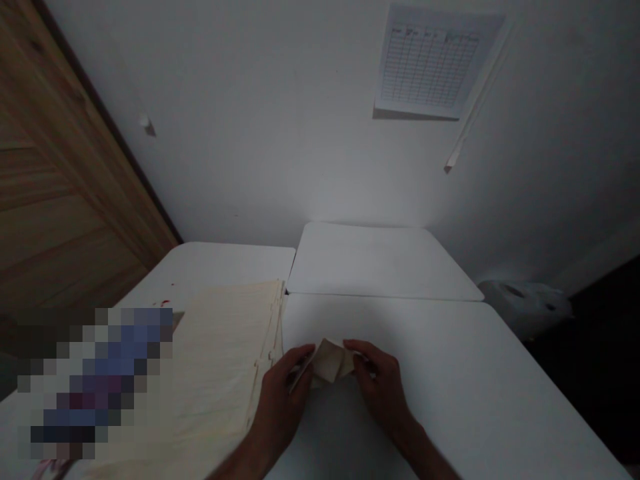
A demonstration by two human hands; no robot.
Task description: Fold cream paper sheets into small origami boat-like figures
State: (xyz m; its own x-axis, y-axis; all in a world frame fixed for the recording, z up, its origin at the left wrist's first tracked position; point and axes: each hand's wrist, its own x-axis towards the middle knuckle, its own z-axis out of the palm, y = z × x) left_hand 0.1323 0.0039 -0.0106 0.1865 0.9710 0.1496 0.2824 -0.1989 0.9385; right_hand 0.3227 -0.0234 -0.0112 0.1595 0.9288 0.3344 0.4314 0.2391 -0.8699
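Observation:
A small folded piece of cream paper [330, 360] is held between both hands, just above the white table. Its middle rises in angled, faceted folds, with flaps toward either side. My left hand [287, 387] pinches the left flap between thumb and fingers. On the other side, my right hand [377, 377] grips the right edge in the same way. The fingers partly cover both ends of the paper. Just left of my left hand lies a stack of cream lined sheets [225, 360] with uneven right edges.
White tables [450, 373] adjoin, with a seam ahead of the hands. A printed chart [435, 63] hangs on the wall. A wooden door [65, 187] stands at left. A pale plastic bag [525, 307] sits beyond the right edge. A blurred-out patch [100, 380] covers something left of the sheets.

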